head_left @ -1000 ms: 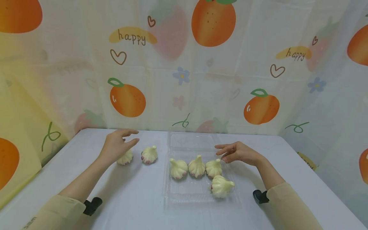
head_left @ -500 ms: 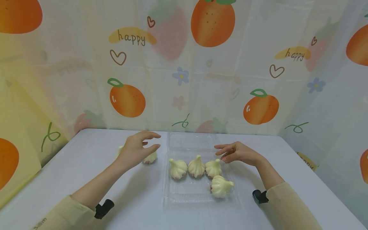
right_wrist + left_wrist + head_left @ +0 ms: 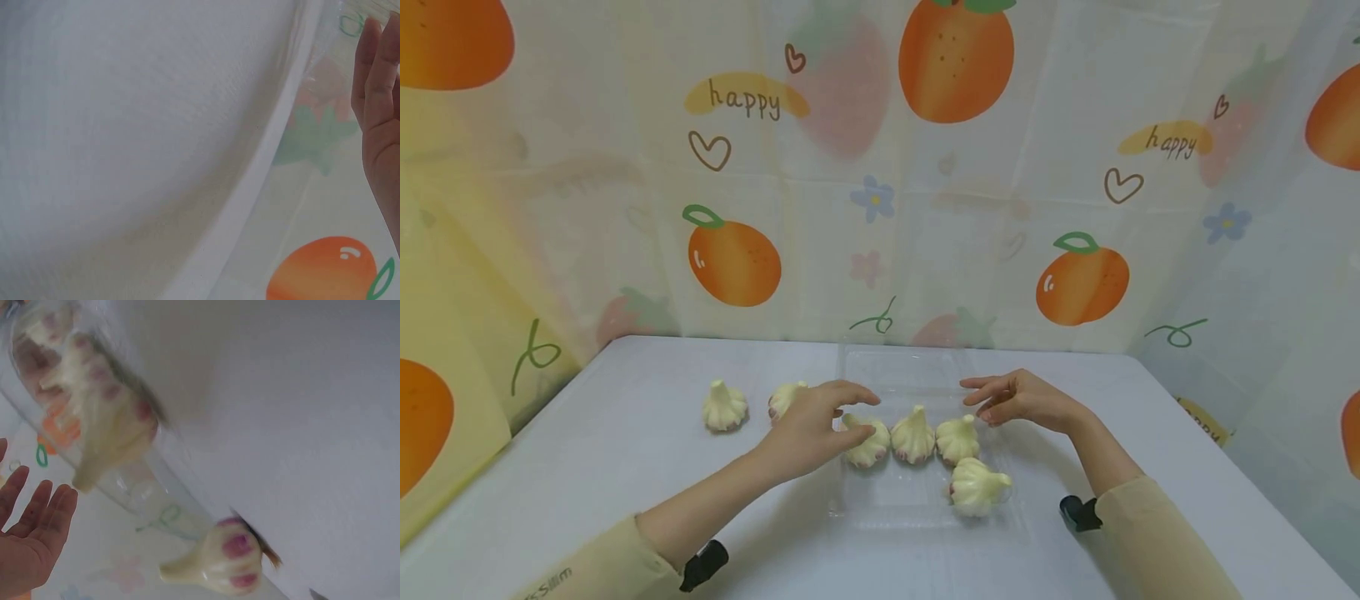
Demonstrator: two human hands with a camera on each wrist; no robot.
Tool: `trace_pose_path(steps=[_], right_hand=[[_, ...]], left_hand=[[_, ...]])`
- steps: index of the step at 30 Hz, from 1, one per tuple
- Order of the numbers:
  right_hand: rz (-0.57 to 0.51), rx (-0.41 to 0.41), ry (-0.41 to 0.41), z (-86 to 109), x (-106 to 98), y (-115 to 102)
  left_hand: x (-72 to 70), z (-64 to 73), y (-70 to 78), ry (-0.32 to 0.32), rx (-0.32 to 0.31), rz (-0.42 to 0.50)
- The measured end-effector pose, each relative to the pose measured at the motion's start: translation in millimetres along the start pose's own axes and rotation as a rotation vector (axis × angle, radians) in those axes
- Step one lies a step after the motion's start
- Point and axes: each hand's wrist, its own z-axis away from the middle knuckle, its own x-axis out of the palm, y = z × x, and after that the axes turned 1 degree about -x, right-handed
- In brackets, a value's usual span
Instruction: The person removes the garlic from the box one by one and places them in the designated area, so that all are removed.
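Note:
In the head view my left hand (image 3: 808,429) hovers at the left side of a clear plastic box (image 3: 895,492), thumb and fingers spread apart with nothing between them. Just past its fingertips sits a garlic bulb (image 3: 871,448), partly covered by the thumb. Beside that bulb stand a second garlic bulb (image 3: 913,437) and a third garlic bulb (image 3: 957,440) in a row; another garlic bulb (image 3: 976,487) lies tilted at the box's front right. My right hand (image 3: 1026,398) is held by the box's right side, fingers loosely bent and holding nothing.
Left of the box, a garlic bulb (image 3: 725,407) rests on the white table (image 3: 587,467), and another garlic bulb (image 3: 782,398) is partly hidden behind my left hand. The box's lid (image 3: 902,367) stands open at the back. A printed curtain (image 3: 865,233) hangs behind the table.
My left hand has moved right and nearer, from above the loose garlic bulbs to the box's left side, uncovering the far-left bulb. My right hand and the bulbs have stayed put.

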Motion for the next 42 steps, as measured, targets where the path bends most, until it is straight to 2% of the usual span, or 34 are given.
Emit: trace_pose_path(steps=[4, 9, 14, 24, 27, 33, 42], right_hand=[[-0.003, -0.003, -0.002, -0.4, 0.1, 0.2], [-0.009, -0.007, -0.004, -0.7, 0.9, -0.6], [0.009, -0.005, 0.001, -1.1, 1.2, -2.2], [0.002, -0.013, -0.006, 0.2, 1.0, -1.5], [0.013, -0.01, 0.0, 1.0, 0.8, -1.4], [0.036, -0.014, 0.002, 1.3, 0.3, -2.6], [0.025, -0.007, 0.005, 0.8, -0.1, -1.6]], left_hand=[[13.0, -1.3, 10.3, -0.041, 0.02, 0.002], [24.5, -3.4, 24.8, -0.048, 0.053, 0.02], [32.8, -6.2, 34.9, -0.115, 0.073, 0.038], [56.5, -14.9, 56.9, -0.226, 0.113, -0.025], [62.0, -18.8, 61.4, -0.256, 0.12, -0.042], [72.7, -27.9, 68.0, -0.312, 0.108, -0.013], [92.6, -36.8, 69.2, -0.327, 0.13, -0.07]])
